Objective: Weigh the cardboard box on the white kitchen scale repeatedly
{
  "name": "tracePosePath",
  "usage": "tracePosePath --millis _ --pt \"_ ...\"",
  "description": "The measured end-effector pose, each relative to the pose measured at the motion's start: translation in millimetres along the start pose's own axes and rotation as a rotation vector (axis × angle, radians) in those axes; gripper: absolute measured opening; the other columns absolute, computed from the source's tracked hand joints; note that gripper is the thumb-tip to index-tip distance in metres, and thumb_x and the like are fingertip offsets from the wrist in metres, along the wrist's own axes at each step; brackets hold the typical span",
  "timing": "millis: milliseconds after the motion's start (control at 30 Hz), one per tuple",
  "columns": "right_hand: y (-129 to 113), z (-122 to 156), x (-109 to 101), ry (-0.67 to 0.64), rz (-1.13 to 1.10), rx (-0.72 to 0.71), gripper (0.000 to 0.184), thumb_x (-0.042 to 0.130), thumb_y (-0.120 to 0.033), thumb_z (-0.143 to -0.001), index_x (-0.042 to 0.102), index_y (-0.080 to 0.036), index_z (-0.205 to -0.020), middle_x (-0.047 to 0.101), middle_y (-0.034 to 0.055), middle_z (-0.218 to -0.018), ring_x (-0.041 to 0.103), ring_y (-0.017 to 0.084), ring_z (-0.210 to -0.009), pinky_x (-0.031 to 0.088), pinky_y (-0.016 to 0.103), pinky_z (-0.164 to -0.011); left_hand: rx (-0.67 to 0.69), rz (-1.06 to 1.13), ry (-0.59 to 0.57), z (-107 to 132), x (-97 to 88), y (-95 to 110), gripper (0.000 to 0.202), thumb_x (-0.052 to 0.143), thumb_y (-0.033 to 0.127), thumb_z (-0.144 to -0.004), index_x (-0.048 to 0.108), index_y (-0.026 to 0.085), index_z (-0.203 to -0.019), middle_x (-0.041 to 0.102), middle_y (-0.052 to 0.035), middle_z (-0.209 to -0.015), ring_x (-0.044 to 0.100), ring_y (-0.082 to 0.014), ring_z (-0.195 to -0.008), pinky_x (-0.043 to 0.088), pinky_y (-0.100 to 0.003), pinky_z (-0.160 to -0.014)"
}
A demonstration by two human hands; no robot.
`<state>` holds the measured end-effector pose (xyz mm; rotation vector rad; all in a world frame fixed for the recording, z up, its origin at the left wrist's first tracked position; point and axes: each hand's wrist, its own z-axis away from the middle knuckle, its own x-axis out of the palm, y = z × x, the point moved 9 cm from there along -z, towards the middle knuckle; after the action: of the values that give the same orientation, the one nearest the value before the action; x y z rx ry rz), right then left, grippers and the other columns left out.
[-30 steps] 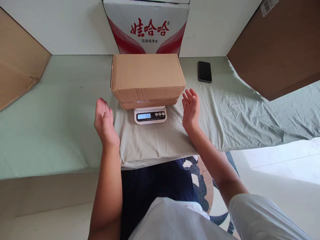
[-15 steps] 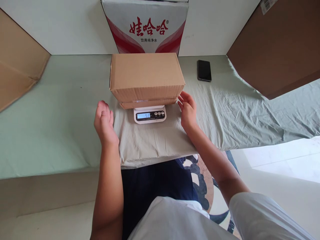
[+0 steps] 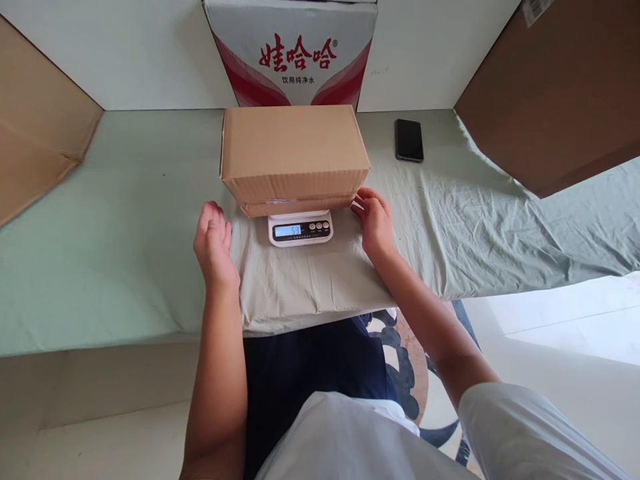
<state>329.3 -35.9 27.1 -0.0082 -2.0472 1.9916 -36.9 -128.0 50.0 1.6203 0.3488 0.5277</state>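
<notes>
A closed brown cardboard box (image 3: 295, 143) rests on a small white digital scale (image 3: 301, 239), whose lit display and buttons face me while its platform is hidden beneath the box. To the left of the scale, my left hand (image 3: 214, 243) is held upright with the palm turned inward, apart from the box and holding nothing. My right hand (image 3: 375, 220) is at the box's lower front right corner, fingers loosely bent and nothing in the grasp; whether the fingertips touch the cardboard I cannot tell.
A black phone (image 3: 409, 140) lies right of the box on the green cloth (image 3: 140, 267). Behind stands a white and red carton (image 3: 300, 40) against the wall. Large cardboard boxes stand at the left (image 3: 40, 127) and right (image 3: 560, 100).
My left hand has drifted slightly right, toward the scale. My right hand's fingers have dropped a little at the box corner. The box and scale stay in place.
</notes>
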Motion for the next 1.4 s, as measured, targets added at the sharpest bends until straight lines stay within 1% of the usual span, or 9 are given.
tracePosePath --millis 167,300,400,500,700,833,1033,1233,1400 --pt "3.8 -3.6 -4.6 -0.012 0.003 -0.031 0.030 0.065 -0.051 -0.095 0.078 -0.032 -0.114 0.084 0.0029 -0.138 0.075 0.032 -0.141 0.059 0.064 -0.128 0.007 -0.008 -0.012 -0.8 0.5 -2.6 0.100 0.073 0.079 -0.090 0.056 0.018 -0.168 0.041 -0.0247 -0.189 0.036 -0.0376 -0.180 0.033 -0.056 -0.146" --pt "4.0 -4.9 -5.4 -0.021 0.026 -0.037 0.033 0.060 -0.054 -0.100 0.076 -0.033 -0.120 0.079 0.0050 -0.150 0.073 0.033 -0.146 0.060 0.065 -0.126 0.015 -0.017 -0.011 -0.4 0.8 -2.1 0.103 0.072 0.080 -0.091 0.054 0.015 -0.169 0.041 -0.0264 -0.188 0.036 -0.0385 -0.179 0.033 -0.056 -0.146" --pt "3.1 -4.5 -5.7 -0.006 0.031 -0.027 0.032 0.060 -0.049 -0.099 0.078 -0.032 -0.119 0.079 0.0050 -0.152 0.075 0.033 -0.144 0.062 0.063 -0.123 0.020 -0.008 -0.010 -0.1 1.3 -1.2 0.103 0.072 0.077 -0.092 0.053 0.012 -0.169 0.041 -0.0282 -0.188 0.036 -0.0388 -0.179 0.033 -0.056 -0.146" --pt "1.1 -3.6 -4.7 0.000 0.033 -0.028 0.030 0.061 -0.047 -0.097 0.079 -0.032 -0.116 0.079 0.0040 -0.153 0.077 0.031 -0.140 0.064 0.061 -0.120 0.012 -0.008 -0.011 -0.2 1.6 -1.9 0.100 0.072 0.076 -0.091 0.054 0.015 -0.168 0.041 -0.0262 -0.188 0.037 -0.0374 -0.179 0.034 -0.055 -0.146" --pt "-5.4 1.0 -3.4 0.039 0.008 -0.024 0.025 0.067 -0.036 -0.088 0.085 -0.032 -0.105 0.085 0.0014 -0.140 0.079 0.027 -0.126 0.066 0.054 -0.114 0.012 -0.035 -0.008 0.4 2.1 -1.3 0.106 0.071 0.082 -0.090 0.055 0.014 -0.169 0.043 -0.0274 -0.187 0.038 -0.0379 -0.179 0.035 -0.053 -0.146" --pt "-10.7 4.7 -3.4 0.074 0.002 -0.015 0.026 0.068 -0.035 -0.085 0.088 -0.032 -0.102 0.087 0.0016 -0.136 0.079 0.025 -0.120 0.067 0.047 -0.105 0.009 -0.030 -0.011 0.2 2.2 -1.4 0.106 0.073 0.081 -0.089 0.055 0.014 -0.169 0.044 -0.0274 -0.186 0.039 -0.0374 -0.178 0.036 -0.052 -0.146" --pt "-18.9 7.5 -5.1 0.102 0.009 -0.029 0.020 0.073 -0.037 -0.089 0.089 -0.032 -0.100 0.087 0.0003 -0.138 0.080 0.023 -0.118 0.065 0.040 -0.099 -0.025 -0.004 0.023 -1.4 0.5 -3.6 0.102 0.081 0.084 -0.077 0.069 0.022 -0.158 0.051 -0.0216 -0.184 0.045 -0.0368 -0.176 0.040 -0.052 -0.143" --pt "-18.9 6.9 -7.0 0.118 -0.034 -0.017 0.019 0.067 -0.040 -0.094 0.084 -0.031 -0.095 0.088 0.0001 -0.131 0.081 0.025 -0.118 0.066 0.047 -0.104 -0.016 0.017 -0.001 0.5 3.6 -2.9 0.101 0.082 0.085 -0.077 0.072 0.023 -0.156 0.053 -0.0215 -0.182 0.044 -0.0372 -0.176 0.038 -0.055 -0.144" --pt "-16.9 3.2 -4.0 0.026 -0.061 -0.070 0.038 0.060 -0.060 -0.101 0.079 -0.033 -0.119 0.085 0.0042 -0.141 0.078 0.031 -0.137 0.062 0.059 -0.121 0.055 0.001 -0.089 -0.7 8.3 -3.0 0.106 0.076 0.091 -0.082 0.067 0.023 -0.163 0.050 -0.0203 -0.184 0.039 -0.0397 -0.178 0.032 -0.056 -0.147"
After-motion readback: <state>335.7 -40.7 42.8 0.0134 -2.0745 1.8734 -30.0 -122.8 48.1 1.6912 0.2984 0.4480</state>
